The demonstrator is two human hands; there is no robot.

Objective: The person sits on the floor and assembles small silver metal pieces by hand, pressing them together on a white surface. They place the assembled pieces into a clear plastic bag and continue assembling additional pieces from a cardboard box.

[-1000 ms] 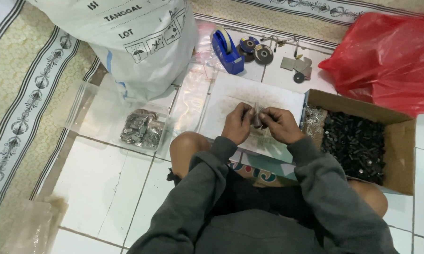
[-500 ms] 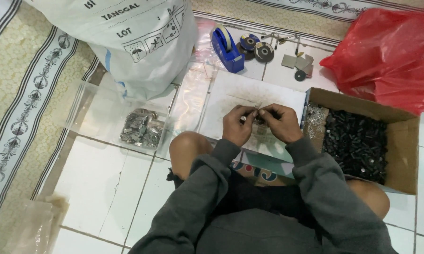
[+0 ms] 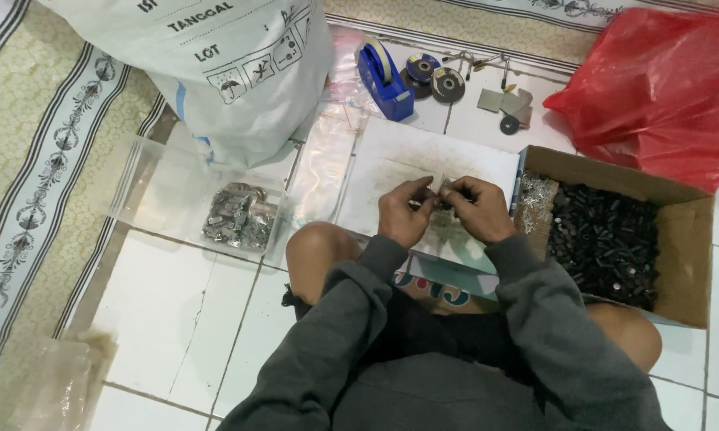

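We take the white board (image 3: 423,164) on the floor as our landmark. Our left hand (image 3: 403,211) and right hand (image 3: 475,209) meet over its near edge, fingertips drawn together around a small metal piece (image 3: 439,191) pinched between them. The piece is too small for us to make out its shape or long axis; it sits just about midway between the hands, no nearer one than the other, and both are closed on it.

To the right of the board, touching its edge, stands an open cardboard box (image 3: 687,263) filled with small dark parts (image 3: 607,243), with a few shiny bits at the box's near-left corner. This box lies on our right hand's side, clearly nearer that hand. To the left of the board, across a clear plastic sheet, a clear tray (image 3: 148,187) holds a heap of silvery pieces (image 3: 238,217), on our left hand's side. Beyond the board sit a blue tape dispenser (image 3: 385,78) and some round discs (image 3: 435,77); a white sack (image 3: 240,72) is beyond-left, a red plastic bag (image 3: 663,88) beyond-right.
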